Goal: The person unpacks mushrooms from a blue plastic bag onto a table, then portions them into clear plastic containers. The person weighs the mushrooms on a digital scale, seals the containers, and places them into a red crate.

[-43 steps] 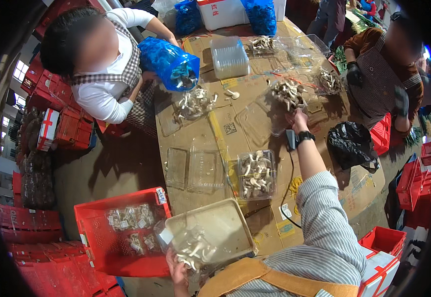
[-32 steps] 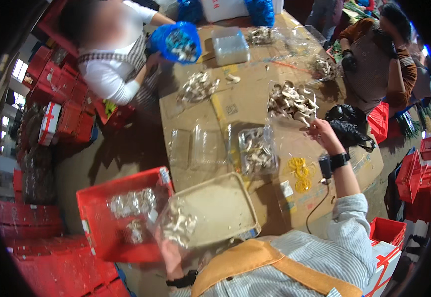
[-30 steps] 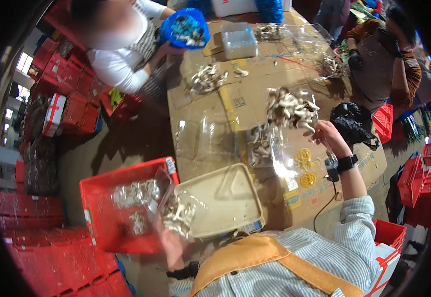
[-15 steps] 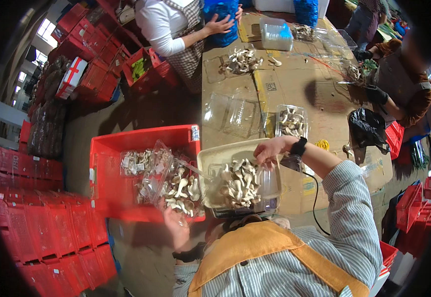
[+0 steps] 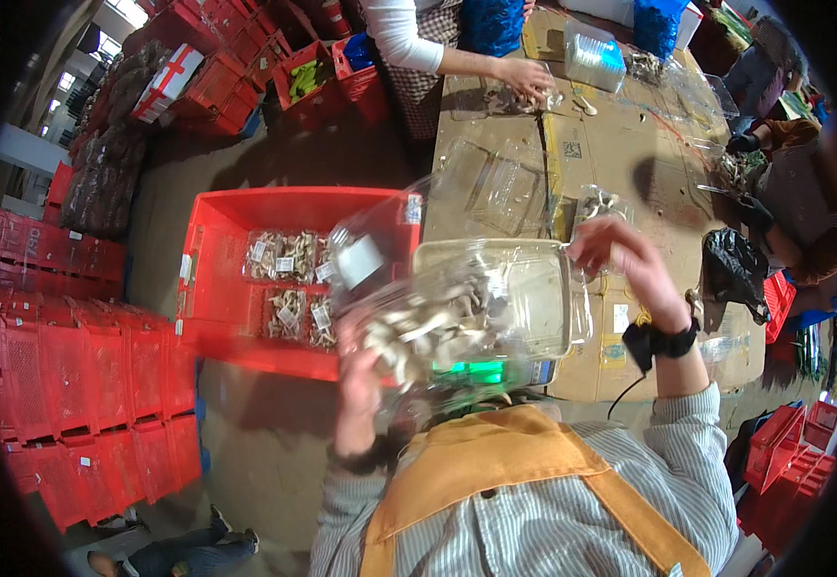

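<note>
My left hand [image 5: 359, 389] is closed on the near left edge of a clear plastic clamshell, which is tilted over the cream tray [image 5: 559, 298] and smeared by motion. Pale-stemmed mushrooms [image 5: 428, 327] lie in a heap inside it. Its raised lid, bearing a white label [image 5: 358, 262], stands up toward the red crate. Past the tray's right rim, my right hand [image 5: 620, 252] hovers with bent fingers apart and nothing visible in them. Partly behind it is another mushroom pack [image 5: 599, 202]. Beneath the tray's near edge shows a green-lit display [image 5: 471, 370].
Several labelled mushroom packs [image 5: 288, 255] lie in the red crate [image 5: 216, 279] on my left. Empty clear clamshells [image 5: 495, 183] rest on the cardboard-covered table [image 5: 654, 226]. Across it, a co-worker's hand [image 5: 526, 79] reaches over mushrooms. A black bag [image 5: 734, 269] sits at the right edge.
My left hand has come up from the crate's near side to the tray with the mushroom clamshell. My right hand has left the mushrooms and moved right. The view has shifted.
</note>
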`<act>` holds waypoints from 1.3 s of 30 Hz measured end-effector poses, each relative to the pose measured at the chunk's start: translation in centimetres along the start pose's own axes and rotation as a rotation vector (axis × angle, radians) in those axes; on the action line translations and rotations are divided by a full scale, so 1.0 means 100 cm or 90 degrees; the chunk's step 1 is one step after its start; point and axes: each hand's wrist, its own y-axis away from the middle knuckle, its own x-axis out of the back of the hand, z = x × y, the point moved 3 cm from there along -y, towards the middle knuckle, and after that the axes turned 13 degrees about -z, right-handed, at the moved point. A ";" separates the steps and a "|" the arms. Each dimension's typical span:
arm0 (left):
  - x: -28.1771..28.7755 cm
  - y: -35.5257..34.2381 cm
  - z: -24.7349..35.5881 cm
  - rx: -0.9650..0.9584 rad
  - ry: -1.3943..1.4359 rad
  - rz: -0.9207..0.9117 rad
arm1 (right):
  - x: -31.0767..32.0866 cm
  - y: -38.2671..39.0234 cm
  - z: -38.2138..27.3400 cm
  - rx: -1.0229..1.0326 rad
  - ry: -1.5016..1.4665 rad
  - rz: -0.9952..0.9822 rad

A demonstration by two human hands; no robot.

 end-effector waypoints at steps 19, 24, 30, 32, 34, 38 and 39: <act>-0.006 -0.158 -0.083 0.044 -0.752 -0.324 | 0.046 0.268 0.226 -0.022 -0.258 0.761; 0.009 -0.158 -0.079 0.022 -0.771 -0.309 | 0.072 0.270 0.252 -0.210 0.544 0.799; 0.028 -0.109 -0.084 0.128 -0.829 -0.130 | 0.030 0.202 0.180 -0.112 0.489 0.946; 0.026 -0.082 -0.087 0.147 -0.783 -0.128 | -0.003 0.151 0.159 -0.016 0.484 0.809; 0.021 -0.063 -0.090 0.193 -0.727 -0.125 | -0.036 0.102 0.135 0.043 0.620 0.605; 0.009 -0.045 -0.078 0.257 -0.806 -0.092 | -0.087 0.033 0.104 0.043 0.722 0.181; 0.004 -0.044 -0.072 0.222 -0.876 -0.069 | -0.092 0.022 0.099 0.050 0.683 0.129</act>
